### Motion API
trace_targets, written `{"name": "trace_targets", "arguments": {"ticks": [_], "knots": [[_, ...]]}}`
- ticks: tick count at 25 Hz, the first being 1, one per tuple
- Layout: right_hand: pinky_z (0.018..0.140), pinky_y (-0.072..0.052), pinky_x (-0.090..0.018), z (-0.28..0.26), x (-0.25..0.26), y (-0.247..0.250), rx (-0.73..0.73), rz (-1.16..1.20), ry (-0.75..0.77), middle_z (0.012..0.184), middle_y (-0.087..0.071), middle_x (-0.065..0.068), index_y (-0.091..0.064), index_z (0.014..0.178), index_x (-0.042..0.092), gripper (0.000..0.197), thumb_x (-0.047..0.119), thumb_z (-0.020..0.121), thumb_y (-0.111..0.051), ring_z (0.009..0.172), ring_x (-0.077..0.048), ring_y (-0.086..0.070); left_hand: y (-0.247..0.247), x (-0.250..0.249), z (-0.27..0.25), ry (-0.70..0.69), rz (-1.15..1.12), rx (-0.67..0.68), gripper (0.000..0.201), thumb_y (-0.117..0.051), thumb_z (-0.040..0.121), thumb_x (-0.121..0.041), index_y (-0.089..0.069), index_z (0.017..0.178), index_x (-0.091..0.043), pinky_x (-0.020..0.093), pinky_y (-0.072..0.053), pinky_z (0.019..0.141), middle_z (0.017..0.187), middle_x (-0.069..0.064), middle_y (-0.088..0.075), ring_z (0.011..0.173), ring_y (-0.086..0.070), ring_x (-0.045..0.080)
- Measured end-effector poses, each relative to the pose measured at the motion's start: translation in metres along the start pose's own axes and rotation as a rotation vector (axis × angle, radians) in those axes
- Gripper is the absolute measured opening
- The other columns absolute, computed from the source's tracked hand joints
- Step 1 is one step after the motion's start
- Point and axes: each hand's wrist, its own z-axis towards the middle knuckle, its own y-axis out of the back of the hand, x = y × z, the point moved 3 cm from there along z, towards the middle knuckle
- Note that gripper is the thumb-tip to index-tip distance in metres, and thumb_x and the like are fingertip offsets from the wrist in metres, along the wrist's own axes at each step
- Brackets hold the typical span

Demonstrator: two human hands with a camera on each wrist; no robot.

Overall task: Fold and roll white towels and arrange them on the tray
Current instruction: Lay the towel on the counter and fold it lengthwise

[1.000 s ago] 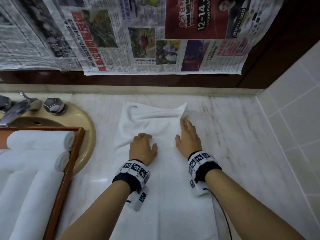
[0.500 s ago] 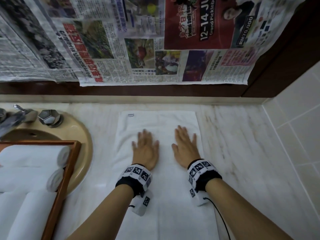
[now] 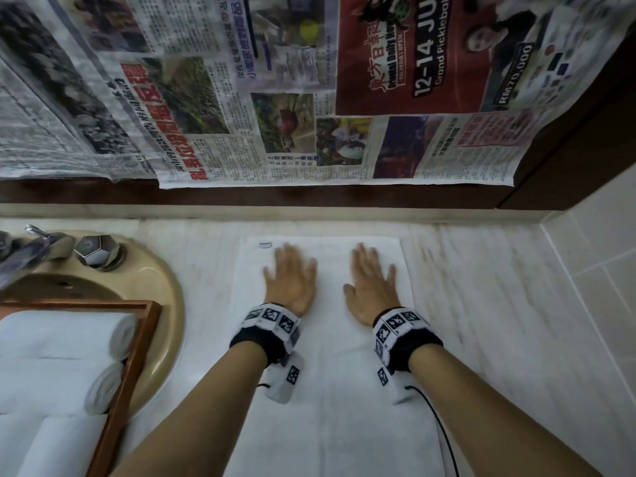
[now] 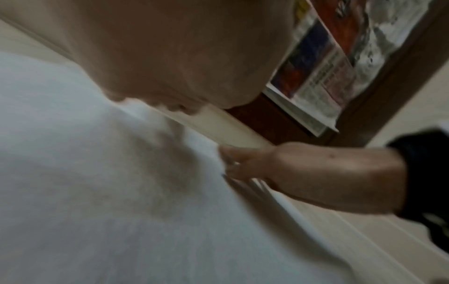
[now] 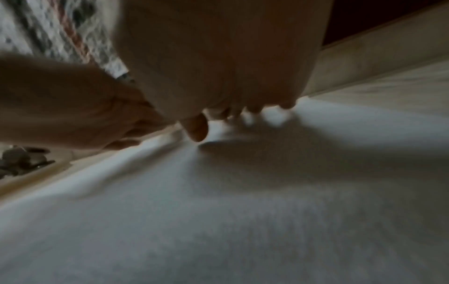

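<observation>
At the left edge of the bench, a wooden tray sits partly over the beige sink; rolled white towels lie side by side in it, their spiral ends toward the tray's right wall. Behind the tray, at the sink's back rim, stand a chrome tap and a faceted chrome knob.

In the middle of the bench a white towel lies spread flat as a long strip, its far end near the bench's back edge and its near end running out of the bottom of the head view. A small label shows at its far left corner.

The left hand rests palm down on the towel's far part, its grip released, fingers straight and slightly spread, blurred at the tips. Just beside it, apart from it, the right hand lies flat on the towel the same way, grip released too, fingers pointing at the back edge. Both wrists wear black bands with black-and-white square markers.

Sheets of newspaper hang on the dark wall behind the bench, and pale tiles cover the wall at the bench's right edge
</observation>
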Motion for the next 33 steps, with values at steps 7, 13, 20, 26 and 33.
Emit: {"name": "trace_targets", "arguments": {"ticks": [7, 13, 20, 26, 33], "knots": [[0.115, 0.017, -0.052, 0.007, -0.044, -0.001, 0.061, -0.008, -0.142, 0.156, 0.031, 0.007, 0.016, 0.153, 0.022, 0.074, 0.055, 0.099, -0.022, 0.144, -0.01, 0.025, 0.013, 0.053, 0.024, 0.107, 0.1, -0.048, 0.059, -0.006, 0.1, -0.056, 0.009, 0.153, -0.035, 0.047, 0.018, 0.116, 0.158, -0.011, 0.024, 0.145, 0.023, 0.013], [0.114, 0.016, -0.055, 0.029, 0.018, 0.001, 0.075, -0.021, 0.2, 0.157, 0.027, 0.011, 0.012, 0.154, 0.027, 0.07, 0.041, 0.1, -0.031, 0.146, -0.014, 0.024, 0.003, -0.015, 0.028, -0.127, 0.077, 0.086, 0.054, -0.005, 0.102, -0.049, 0.006, 0.153, -0.036, 0.05, 0.014, 0.117, 0.16, -0.009, 0.019, 0.147, 0.02, 0.019], [0.112, 0.022, -0.051, 0.039, 0.003, -0.005, 0.109, -0.051, 0.133, 0.153, 0.034, 0.017, 0.013, 0.15, 0.043, 0.065, 0.048, 0.099, -0.027, 0.141, -0.008, 0.032, 0.006, 0.03, 0.037, -0.08, 0.179, 0.045, 0.054, -0.003, 0.099, -0.056, 0.008, 0.15, -0.045, 0.042, 0.02, 0.116, 0.155, -0.019, 0.025, 0.144, 0.026, 0.008], [0.113, 0.021, -0.05, 0.038, -0.025, 0.005, 0.117, -0.033, 0.052, 0.152, 0.036, 0.016, 0.017, 0.149, 0.042, 0.067, 0.051, 0.098, -0.024, 0.14, -0.007, 0.033, 0.028, 0.067, 0.038, -0.02, 0.219, 0.022, 0.055, -0.003, 0.099, -0.056, 0.014, 0.15, -0.044, 0.044, 0.02, 0.116, 0.154, -0.019, 0.03, 0.142, 0.029, 0.008], [0.112, 0.02, -0.055, 0.034, -0.062, 0.013, 0.116, -0.027, -0.08, 0.15, 0.039, 0.012, 0.021, 0.149, 0.035, 0.07, 0.056, 0.098, -0.02, 0.14, -0.008, 0.033, 0.033, 0.085, 0.039, 0.098, 0.287, -0.049, 0.062, -0.006, 0.101, -0.051, 0.024, 0.149, -0.028, 0.052, 0.017, 0.116, 0.154, -0.014, 0.033, 0.143, 0.029, 0.017]]}}
